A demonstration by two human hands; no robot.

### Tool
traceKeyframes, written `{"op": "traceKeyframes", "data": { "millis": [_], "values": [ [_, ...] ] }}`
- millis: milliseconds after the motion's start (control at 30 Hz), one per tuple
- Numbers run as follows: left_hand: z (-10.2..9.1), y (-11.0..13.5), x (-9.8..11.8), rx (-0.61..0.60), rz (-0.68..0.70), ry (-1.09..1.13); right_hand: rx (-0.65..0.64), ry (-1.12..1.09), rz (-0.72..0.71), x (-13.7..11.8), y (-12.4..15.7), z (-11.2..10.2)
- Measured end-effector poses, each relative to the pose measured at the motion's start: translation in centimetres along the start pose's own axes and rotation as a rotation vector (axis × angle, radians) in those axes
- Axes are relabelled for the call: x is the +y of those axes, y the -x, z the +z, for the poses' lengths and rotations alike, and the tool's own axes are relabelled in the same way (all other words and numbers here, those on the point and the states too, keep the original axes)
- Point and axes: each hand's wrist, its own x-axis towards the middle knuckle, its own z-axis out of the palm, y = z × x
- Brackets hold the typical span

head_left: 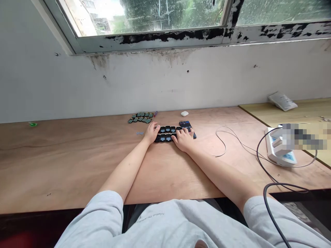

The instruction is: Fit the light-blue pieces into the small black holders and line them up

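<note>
**Black frames between our hands**

We see two rows of black frames (166,134) with blue-grey centres, far across the table (77,162), near the wall (77,86). Our left hand (151,132) and right hand (182,138) touch the ends; we cannot tell whether they grip. A phone (186,124) lies just behind, and bare wood lies on either side.

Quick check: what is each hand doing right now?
Left hand: on the left end of the black trays; grip cannot be told.
Right hand: open, fingers resting on their right end.
</note>
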Motion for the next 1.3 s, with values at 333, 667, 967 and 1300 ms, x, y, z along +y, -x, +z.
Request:
{"op": "traceKeyframes", "data": {
  "millis": [333, 667, 967, 1300],
  "values": [
    [-1.9, 2.2, 1.0, 0.192, 0.143, -0.169, -0.027, -0.010, -0.019, 0.0, 1.3, -1.1],
    [-3.2, 8.1, 4.0, 0.003, 0.465, -0.484, 0.000, 0.009, -0.025, -0.5, 1.8, -1.6],
    [-3.2, 7.3, 4.0, -0.051, 0.480, -0.413, 0.018, 0.014, -0.013, -0.6, 1.7, -2.2],
    [-4.5, 6.8, 2.8, 0.086, 0.421, -0.357, 0.005, -0.089, -0.213, -0.4, 1.8, -2.3]
  ]
}}
